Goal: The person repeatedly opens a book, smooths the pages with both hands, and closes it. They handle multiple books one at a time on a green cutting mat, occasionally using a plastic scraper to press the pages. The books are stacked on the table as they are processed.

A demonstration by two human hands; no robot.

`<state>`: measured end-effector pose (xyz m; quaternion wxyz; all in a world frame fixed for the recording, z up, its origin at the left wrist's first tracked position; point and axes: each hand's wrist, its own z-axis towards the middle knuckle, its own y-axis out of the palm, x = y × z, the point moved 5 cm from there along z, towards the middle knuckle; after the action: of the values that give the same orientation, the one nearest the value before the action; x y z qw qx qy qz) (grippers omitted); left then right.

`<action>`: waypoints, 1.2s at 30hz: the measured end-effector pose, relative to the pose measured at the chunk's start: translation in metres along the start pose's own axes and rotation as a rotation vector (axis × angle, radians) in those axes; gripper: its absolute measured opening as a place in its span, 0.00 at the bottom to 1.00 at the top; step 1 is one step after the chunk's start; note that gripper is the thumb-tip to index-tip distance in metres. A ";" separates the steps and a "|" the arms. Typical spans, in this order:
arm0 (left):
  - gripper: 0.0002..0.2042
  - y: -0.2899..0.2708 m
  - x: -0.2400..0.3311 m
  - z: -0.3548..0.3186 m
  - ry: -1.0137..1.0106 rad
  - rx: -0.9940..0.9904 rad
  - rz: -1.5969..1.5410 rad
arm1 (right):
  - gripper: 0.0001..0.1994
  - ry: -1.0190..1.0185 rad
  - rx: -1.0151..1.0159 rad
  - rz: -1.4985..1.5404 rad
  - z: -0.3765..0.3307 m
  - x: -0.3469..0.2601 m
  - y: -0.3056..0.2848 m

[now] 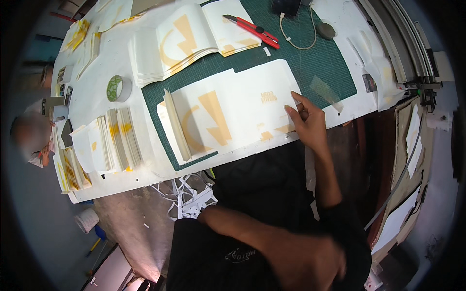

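Note:
A white paper cover with pale orange printing (242, 106) lies spread on the green cutting mat (347, 72). Its left part stands folded up as a narrow flap. My right hand (308, 119) pinches the cover's right edge between thumb and fingers. Across my body reaches my left arm, its hand (323, 264) close to my right sleeve; motion smears it and its fingers cannot be made out. Beyond the cover, a stack of similar printed sheets (174, 43) lies open, and a red utility knife (255, 31) rests on it and the mat.
A tape roll (115, 88) sits left of the mat, near bundles of folded covers (116, 140). Clear film (326, 92) lies at the mat's right. A cable (302, 48) loops at the top. Paper strips (191, 199) hang below the table's front edge. Another person (36, 140) is at far left.

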<state>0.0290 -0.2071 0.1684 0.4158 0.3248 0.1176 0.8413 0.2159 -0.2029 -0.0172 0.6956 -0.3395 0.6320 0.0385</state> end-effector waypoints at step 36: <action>0.20 -0.130 0.071 -0.077 -0.647 0.540 0.966 | 0.22 0.001 -0.035 -0.010 0.001 -0.007 -0.003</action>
<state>0.0289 -0.0644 0.0807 -0.0920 0.6720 0.0345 0.7340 0.2172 -0.2022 -0.0094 0.6894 -0.3547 0.6300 0.0456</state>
